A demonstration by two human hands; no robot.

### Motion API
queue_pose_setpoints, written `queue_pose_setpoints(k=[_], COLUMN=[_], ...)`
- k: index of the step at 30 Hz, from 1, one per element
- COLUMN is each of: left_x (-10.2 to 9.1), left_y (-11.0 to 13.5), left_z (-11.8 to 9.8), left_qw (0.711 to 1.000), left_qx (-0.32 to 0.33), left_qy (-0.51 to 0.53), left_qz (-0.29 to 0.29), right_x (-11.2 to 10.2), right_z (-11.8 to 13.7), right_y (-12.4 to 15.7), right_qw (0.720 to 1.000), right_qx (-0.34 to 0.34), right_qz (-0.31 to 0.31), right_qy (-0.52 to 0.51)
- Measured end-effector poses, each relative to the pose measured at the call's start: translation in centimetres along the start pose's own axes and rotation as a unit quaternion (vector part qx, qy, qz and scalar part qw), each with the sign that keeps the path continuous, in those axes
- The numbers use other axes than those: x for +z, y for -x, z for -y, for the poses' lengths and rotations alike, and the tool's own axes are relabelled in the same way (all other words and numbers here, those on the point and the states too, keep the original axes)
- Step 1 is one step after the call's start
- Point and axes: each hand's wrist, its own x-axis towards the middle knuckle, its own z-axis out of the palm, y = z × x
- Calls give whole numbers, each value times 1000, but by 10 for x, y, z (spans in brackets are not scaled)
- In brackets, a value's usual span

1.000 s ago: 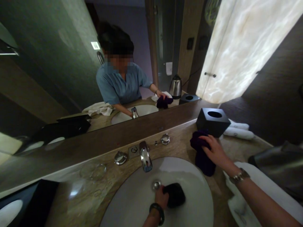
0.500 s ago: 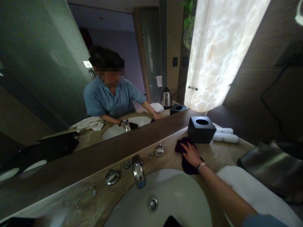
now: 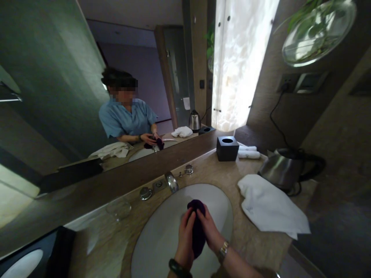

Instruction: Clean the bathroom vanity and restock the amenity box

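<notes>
Head view: looking down at a bathroom counter, with the white sink basin (image 3: 162,239) as the landmark for every place below.
Left hand: the left hand (image 3: 185,239) is hovering over the middle of the basin, fingers curled closed around the left side of a dark purple cloth (image 3: 197,227); a dark bracelet is sitting on its wrist.
Right hand: the right hand (image 3: 209,231) is pressing against the cloth from the right, fingers wrapped around it; a metal watch is showing on that wrist.
Cloth: bunched into an upright roll, it is being squeezed between both hands above the basin, its top poking out past the fingertips.
Faucet: a chrome faucet (image 3: 172,181) is standing at the basin's far rim, with a round knob (image 3: 145,193) to its left and another (image 3: 188,168) to its right.
White towel: a folded white towel (image 3: 269,204) is lying on the counter just right of the basin.
Kettle: a steel kettle (image 3: 279,170) is standing beyond the towel, farther right of the basin.
Black box: a black box (image 3: 227,148) with a round hole on top is sitting behind the basin, to the right, beside two rolled white cloths (image 3: 247,151).
Mirror: a mirror (image 3: 87,96) is running along the wall behind the basin, reflecting a person in a blue shirt.
</notes>
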Motion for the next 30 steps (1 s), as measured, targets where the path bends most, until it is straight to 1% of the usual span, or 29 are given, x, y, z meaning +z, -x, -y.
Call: queue_pose_setpoints(k=[2, 3, 4, 6, 8, 9, 10, 11, 12, 13, 14, 15, 16, 17, 18, 19, 20, 21, 23, 24, 25, 26, 27, 28, 29, 30], left_x=[0, -4, -10, -23, -34, -37, -38, -37, -35, -30, -24, -16, -8, 1, 11, 21, 30, 40, 57, 64, 70, 73, 75, 74, 72, 67], left_y=[8, 11, 12, 12, 13, 15, 17, 19, 21, 23, 23, 22, 20, 17, 13, 9, 5, 1, -4, -5, -7, -8, -10, -13, -16, -21], left_z=[-6, -9, -12, -16, -17, -15, -12, -7, -1, 5, 11, 15, 19, 20, 19, 16, 11, 6, -3, -6, -8, -9, -9, -8, -7, -5], left_qw=[997, 993, 988, 978, 973, 973, 974, 976, 977, 978, 980, 983, 986, 989, 990, 990, 988, 983, 971, 966, 962, 959, 957, 954, 949, 944], left_qx=[-33, -58, -83, -126, -145, -149, -151, -152, -154, -155, -147, -131, -107, -79, -55, -43, -45, -58, -86, -95, -99, -99, -98, -96, -97, -101], left_qy=[61, 96, 125, 167, 178, 173, 165, 155, 145, 138, 133, 130, 126, 124, 126, 134, 150, 172, 221, 238, 248, 254, 258, 262, 266, 267], left_qz=[-23, -25, -22, -11, 12, 23, 29, 32, 31, 21, 14, 9, 9, 11, 12, 14, 13, 3, -28, -43, -59, -75, -92, -113, -138, -166], right_x=[19, 24, 27, 26, 17, 9, 0, -10, -21, -31, -40, -48, -56, -65, -75, -88, -104, -122, -164, -184, -201, -214, -220, -221, -217, -208], right_z=[-4, -3, -2, 5, 16, 21, 27, 32, 36, 40, 44, 48, 54, 61, 70, 82, 95, 108, 132, 139, 142, 140, 134, 123, 110, 96], right_y=[17, 28, 39, 62, 80, 84, 85, 83, 78, 70, 60, 49, 36, 21, 5, -12, -32, -54, -99, -120, -136, -148, -153, -152, -147, -140], right_qw=[990, 980, 970, 957, 945, 931, 905, 864, 808, 743, 678, 621, 578, 550, 538, 541, 559, 586, 638, 654, 663, 667, 669, 669, 672, 680], right_qx=[-46, -65, -85, -120, -133, -137, -145, -164, -199, -243, -289, -332, -365, -388, -398, -393, -371, -332, -223, -168, -123, -93, -78, -71, -78, -96], right_qz=[-36, -34, -18, 38, 107, 150, 198, 247, 289, 318, 330, 332, 329, 324, 318, 309, 290, 259, 172, 130, 93, 68, 56, 54, 71, 112], right_qy=[126, 185, 227, 261, 280, 304, 348, 407, 473, 536, 589, 628, 652, 665, 671, 676, 683, 692, 717, 726, 733, 736, 737, 738, 733, 718])
